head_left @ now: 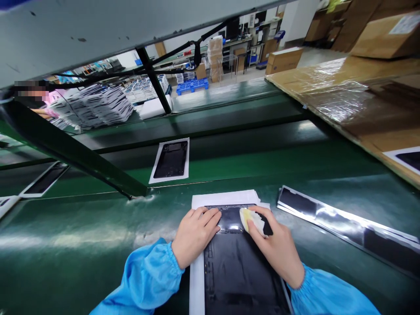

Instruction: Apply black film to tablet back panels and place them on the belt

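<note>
Right hand (275, 245) pinches a white-yellow crumpled wad (254, 221); left fingers (210, 216), together, press the black rectangular panel (243, 271); no writing is legible.

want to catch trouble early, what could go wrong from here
The left hand presses its fingers on the black panel, so it might leave smudges on that glossy surface. The wipe in the right hand is crumpled and could leave lint or streaks. The panel lies on loose white sheets, which might slip under it if either hand pushes hard.
</note>
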`<action>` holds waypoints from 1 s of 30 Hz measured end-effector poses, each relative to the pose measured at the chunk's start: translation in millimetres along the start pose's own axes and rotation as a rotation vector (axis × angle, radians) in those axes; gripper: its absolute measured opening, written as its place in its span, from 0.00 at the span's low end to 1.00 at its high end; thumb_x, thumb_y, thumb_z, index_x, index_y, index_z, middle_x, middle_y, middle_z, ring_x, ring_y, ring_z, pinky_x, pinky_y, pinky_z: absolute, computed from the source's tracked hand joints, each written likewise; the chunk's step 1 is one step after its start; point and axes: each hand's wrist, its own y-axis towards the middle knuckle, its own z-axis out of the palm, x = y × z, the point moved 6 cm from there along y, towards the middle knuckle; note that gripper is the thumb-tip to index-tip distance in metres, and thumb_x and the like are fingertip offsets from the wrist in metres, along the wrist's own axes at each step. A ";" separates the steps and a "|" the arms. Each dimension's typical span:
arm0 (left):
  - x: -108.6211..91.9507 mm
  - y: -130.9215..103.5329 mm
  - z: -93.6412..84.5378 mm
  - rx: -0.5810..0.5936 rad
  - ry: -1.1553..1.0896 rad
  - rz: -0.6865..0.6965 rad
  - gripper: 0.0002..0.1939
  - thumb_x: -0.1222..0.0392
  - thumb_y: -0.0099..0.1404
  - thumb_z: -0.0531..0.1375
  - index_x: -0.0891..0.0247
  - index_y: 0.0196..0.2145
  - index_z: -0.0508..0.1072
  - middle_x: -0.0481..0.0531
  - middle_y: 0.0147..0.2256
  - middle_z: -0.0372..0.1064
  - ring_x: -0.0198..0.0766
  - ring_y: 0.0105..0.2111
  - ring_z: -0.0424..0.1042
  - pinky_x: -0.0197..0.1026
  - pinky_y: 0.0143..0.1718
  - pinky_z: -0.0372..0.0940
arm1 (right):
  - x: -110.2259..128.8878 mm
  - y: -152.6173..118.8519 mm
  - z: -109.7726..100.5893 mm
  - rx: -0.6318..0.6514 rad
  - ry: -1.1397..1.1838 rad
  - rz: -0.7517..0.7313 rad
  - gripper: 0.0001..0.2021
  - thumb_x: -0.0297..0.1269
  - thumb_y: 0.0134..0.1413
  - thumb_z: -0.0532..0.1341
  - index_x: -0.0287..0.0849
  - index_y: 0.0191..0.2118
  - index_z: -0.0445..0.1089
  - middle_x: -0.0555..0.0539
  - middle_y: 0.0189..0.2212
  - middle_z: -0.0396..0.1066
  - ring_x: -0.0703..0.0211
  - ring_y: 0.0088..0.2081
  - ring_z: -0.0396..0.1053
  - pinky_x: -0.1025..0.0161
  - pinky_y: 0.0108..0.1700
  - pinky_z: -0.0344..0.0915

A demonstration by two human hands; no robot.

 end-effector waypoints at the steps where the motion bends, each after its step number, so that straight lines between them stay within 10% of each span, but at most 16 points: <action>1: -1.0 1.3 1.6 0.022 0.004 -0.017 0.15 0.58 0.73 0.52 0.65 0.53 0.68 0.56 0.49 0.69 0.44 0.44 0.66 0.44 0.40 0.64 | 1.2 0.3 0.0 0.000 -0.005 -0.007 0.10 0.42 0.60 0.54 0.45 0.43 0.67 0.53 0.26 0.73 0.60 0.16 0.65 0.66 0.20 0.59; 11: -6.1 2.1 2.7 0.130 -0.028 -0.023 0.22 0.50 0.69 0.57 0.64 0.56 0.66 0.61 0.53 0.65 0.50 0.49 0.65 0.50 0.46 0.67 | 3.1 5.7 -1.5 0.069 -0.140 -0.020 0.12 0.43 0.60 0.50 0.44 0.43 0.65 0.51 0.24 0.71 0.55 0.18 0.68 0.64 0.21 0.57; 19: 3.2 -18.4 3.8 0.122 -0.061 0.092 0.27 0.48 0.66 0.61 0.55 0.60 0.63 0.59 0.60 0.57 0.55 0.56 0.59 0.55 0.50 0.67 | 34.3 17.1 37.4 0.193 -0.171 -0.165 0.10 0.34 0.60 0.52 0.44 0.46 0.65 0.54 0.19 0.67 0.56 0.20 0.68 0.67 0.24 0.56; 30: 1.4 -18.0 5.4 0.063 -0.029 0.112 0.25 0.50 0.66 0.61 0.54 0.59 0.65 0.57 0.60 0.57 0.55 0.56 0.60 0.55 0.48 0.68 | 14.2 4.2 -3.1 0.093 -0.169 -0.068 0.13 0.40 0.63 0.47 0.44 0.44 0.65 0.53 0.20 0.67 0.56 0.18 0.66 0.65 0.25 0.57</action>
